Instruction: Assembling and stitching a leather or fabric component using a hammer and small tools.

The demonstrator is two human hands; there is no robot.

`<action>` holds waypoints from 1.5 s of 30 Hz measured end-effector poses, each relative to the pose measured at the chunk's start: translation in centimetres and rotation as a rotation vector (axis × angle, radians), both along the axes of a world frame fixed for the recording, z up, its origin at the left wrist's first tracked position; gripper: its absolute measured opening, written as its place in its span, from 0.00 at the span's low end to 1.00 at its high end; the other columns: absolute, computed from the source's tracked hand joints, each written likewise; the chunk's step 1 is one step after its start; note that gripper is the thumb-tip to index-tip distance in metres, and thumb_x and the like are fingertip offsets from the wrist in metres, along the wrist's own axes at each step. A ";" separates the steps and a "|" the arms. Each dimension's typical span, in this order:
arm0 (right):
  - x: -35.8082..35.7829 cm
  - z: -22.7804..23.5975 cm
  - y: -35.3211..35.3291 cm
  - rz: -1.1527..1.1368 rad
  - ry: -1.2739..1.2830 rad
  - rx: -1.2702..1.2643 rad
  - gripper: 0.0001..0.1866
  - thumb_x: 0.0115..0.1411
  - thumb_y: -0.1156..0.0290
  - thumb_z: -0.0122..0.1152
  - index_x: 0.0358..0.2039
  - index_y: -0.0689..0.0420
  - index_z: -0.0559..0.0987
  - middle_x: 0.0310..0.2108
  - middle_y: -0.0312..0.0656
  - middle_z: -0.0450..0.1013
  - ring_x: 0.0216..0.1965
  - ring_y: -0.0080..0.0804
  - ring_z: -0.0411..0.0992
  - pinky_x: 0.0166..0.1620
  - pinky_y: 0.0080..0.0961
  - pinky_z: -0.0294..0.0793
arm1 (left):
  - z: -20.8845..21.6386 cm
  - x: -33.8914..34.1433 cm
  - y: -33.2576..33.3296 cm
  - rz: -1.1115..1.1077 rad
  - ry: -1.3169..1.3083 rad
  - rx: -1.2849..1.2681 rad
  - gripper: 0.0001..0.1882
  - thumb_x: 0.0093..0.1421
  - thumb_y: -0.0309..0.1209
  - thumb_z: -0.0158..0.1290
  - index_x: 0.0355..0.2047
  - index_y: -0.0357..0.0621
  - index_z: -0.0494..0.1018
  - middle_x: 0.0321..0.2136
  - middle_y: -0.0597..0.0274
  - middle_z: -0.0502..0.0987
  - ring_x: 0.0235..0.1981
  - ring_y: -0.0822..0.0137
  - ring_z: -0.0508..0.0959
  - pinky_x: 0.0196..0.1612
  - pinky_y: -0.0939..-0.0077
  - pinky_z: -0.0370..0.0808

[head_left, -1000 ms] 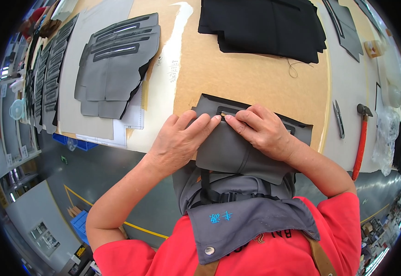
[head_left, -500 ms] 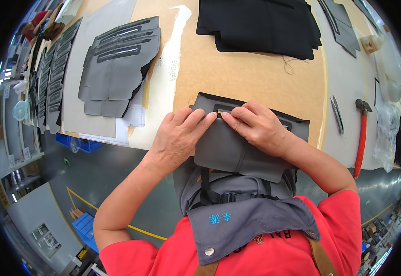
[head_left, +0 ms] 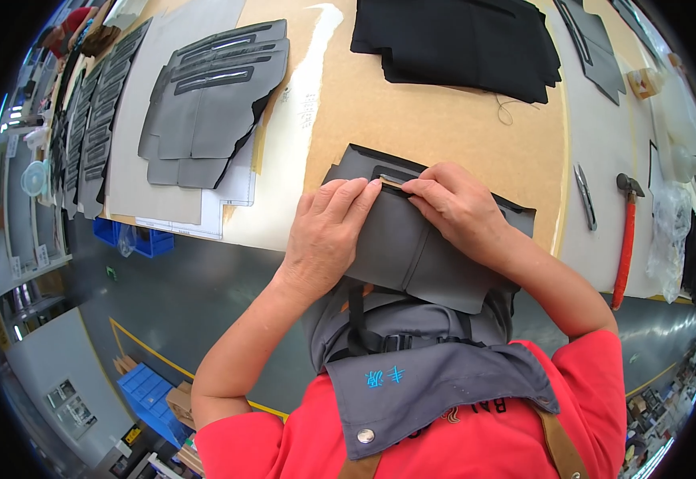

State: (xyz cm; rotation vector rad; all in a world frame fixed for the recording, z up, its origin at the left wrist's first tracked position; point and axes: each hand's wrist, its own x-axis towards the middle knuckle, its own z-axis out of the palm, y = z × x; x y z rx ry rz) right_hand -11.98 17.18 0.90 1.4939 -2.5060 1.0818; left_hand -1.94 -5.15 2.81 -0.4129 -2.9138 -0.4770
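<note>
Both my hands work on a grey fabric panel (head_left: pixel 392 243) that overhangs the table's near edge, its lower part tilted toward my waist. A long slot (head_left: pixel 392 180) with a dark border runs near the panel's upper edge, and a pale strip shows inside it. My left hand (head_left: pixel 325 227) grips the panel at the left end of the slot, fingers close together, thumb mostly hidden. Farther right, my right hand (head_left: pixel 456 209) pinches the slot's edge between thumb and forefinger. A small gap separates the two sets of fingertips.
Stacked grey panels (head_left: pixel 216 104) with slots lie to the left, and black fabric pieces (head_left: pixel 456 48) at the back. On the right are a red-handled hammer (head_left: pixel 626 239), thread snips (head_left: pixel 584 198) and a clear plastic bag (head_left: pixel 669 239). Blue crates (head_left: pixel 152 399) stand on the floor at left.
My right fingertips have moved right along the slot, away from the left ones, and more of the pale strip shows. The panel has tilted a little, its left side rising.
</note>
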 end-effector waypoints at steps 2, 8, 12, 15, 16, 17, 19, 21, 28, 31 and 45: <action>-0.2 0.0 0.4 0.001 -0.051 0.004 0.20 0.52 0.77 0.64 0.48 0.64 0.82 0.38 0.42 0.75 0.40 0.39 0.73 0.43 0.31 0.79 | -0.2 0.0 0.1 0.010 -0.005 0.008 0.29 0.58 0.19 0.55 0.61 0.49 0.75 0.53 0.63 0.74 0.55 0.61 0.74 0.55 0.65 0.69; 0.0 0.4 0.6 0.088 0.206 0.060 0.20 0.53 0.77 0.63 0.49 0.61 0.83 0.39 0.42 0.75 0.40 0.39 0.73 0.43 0.31 0.79 | 0.2 0.4 0.5 0.006 -0.035 -0.096 0.33 0.58 0.20 0.53 0.64 0.60 0.75 0.52 0.64 0.72 0.57 0.62 0.71 0.54 0.65 0.67; 0.2 -0.2 0.9 0.024 0.067 0.026 0.22 0.51 0.78 0.64 0.49 0.61 0.83 0.40 0.41 0.75 0.39 0.37 0.73 0.42 0.31 0.79 | 0.3 0.2 1.1 -0.006 -0.010 -0.149 0.32 0.58 0.21 0.53 0.64 0.57 0.74 0.52 0.62 0.72 0.57 0.61 0.72 0.55 0.65 0.67; 0.1 -0.1 1.2 0.027 0.052 -0.002 0.22 0.51 0.80 0.65 0.49 0.61 0.83 0.40 0.41 0.75 0.39 0.37 0.74 0.41 0.31 0.79 | 0.2 0.2 1.5 -0.052 -0.018 -0.079 0.32 0.58 0.24 0.54 0.64 0.54 0.74 0.53 0.61 0.72 0.58 0.61 0.72 0.57 0.66 0.66; 0.0 0.1 1.3 0.060 0.112 0.003 0.21 0.51 0.80 0.66 0.48 0.61 0.83 0.40 0.41 0.75 0.39 0.38 0.75 0.41 0.31 0.79 | 0.2 0.4 1.5 -0.047 -0.021 -0.086 0.31 0.58 0.25 0.53 0.64 0.51 0.74 0.54 0.61 0.72 0.59 0.61 0.72 0.58 0.66 0.66; 0.0 0.4 1.3 0.059 0.109 0.007 0.21 0.51 0.80 0.66 0.48 0.61 0.83 0.40 0.41 0.75 0.39 0.38 0.75 0.41 0.31 0.79 | 0.1 0.5 1.5 -0.043 -0.023 -0.094 0.30 0.59 0.26 0.53 0.64 0.47 0.73 0.55 0.60 0.72 0.60 0.61 0.72 0.59 0.65 0.66; 0.0 0.9 1.3 0.081 0.170 0.057 0.18 0.52 0.81 0.69 0.45 0.60 0.83 0.40 0.41 0.76 0.39 0.38 0.75 0.41 0.32 0.79 | 0.4 0.5 1.7 -0.049 -0.029 -0.109 0.30 0.59 0.27 0.53 0.64 0.47 0.73 0.56 0.60 0.72 0.60 0.61 0.72 0.59 0.65 0.65; 0.3 0.6 1.2 0.026 0.111 0.038 0.16 0.53 0.81 0.69 0.44 0.61 0.84 0.40 0.41 0.76 0.39 0.38 0.76 0.40 0.32 0.79 | 0.8 0.4 1.9 -0.051 -0.036 -0.127 0.30 0.59 0.27 0.53 0.64 0.47 0.73 0.57 0.60 0.72 0.60 0.62 0.72 0.59 0.65 0.65; 0.5 0.7 2.2 -0.028 0.014 0.008 0.16 0.52 0.81 0.71 0.43 0.59 0.84 0.38 0.41 0.76 0.37 0.38 0.76 0.39 0.32 0.79 | 0.6 0.6 2.5 -0.075 -0.050 -0.121 0.33 0.56 0.27 0.55 0.65 0.47 0.71 0.58 0.58 0.71 0.61 0.60 0.71 0.60 0.62 0.64; 0.6 1.1 2.4 0.020 0.123 0.077 0.14 0.54 0.79 0.67 0.43 0.59 0.83 0.38 0.42 0.75 0.40 0.39 0.75 0.42 0.33 0.79 | 0.9 0.7 2.7 -0.079 -0.070 -0.111 0.34 0.54 0.26 0.56 0.65 0.43 0.71 0.59 0.57 0.71 0.62 0.60 0.71 0.61 0.61 0.64; 1.0 1.3 2.9 -0.060 0.025 0.038 0.12 0.54 0.80 0.70 0.41 0.63 0.82 0.36 0.43 0.77 0.38 0.39 0.77 0.42 0.33 0.79 | 0.7 0.7 4.3 -0.064 -0.027 -0.156 0.29 0.59 0.25 0.53 0.63 0.40 0.72 0.57 0.58 0.72 0.61 0.60 0.72 0.62 0.62 0.66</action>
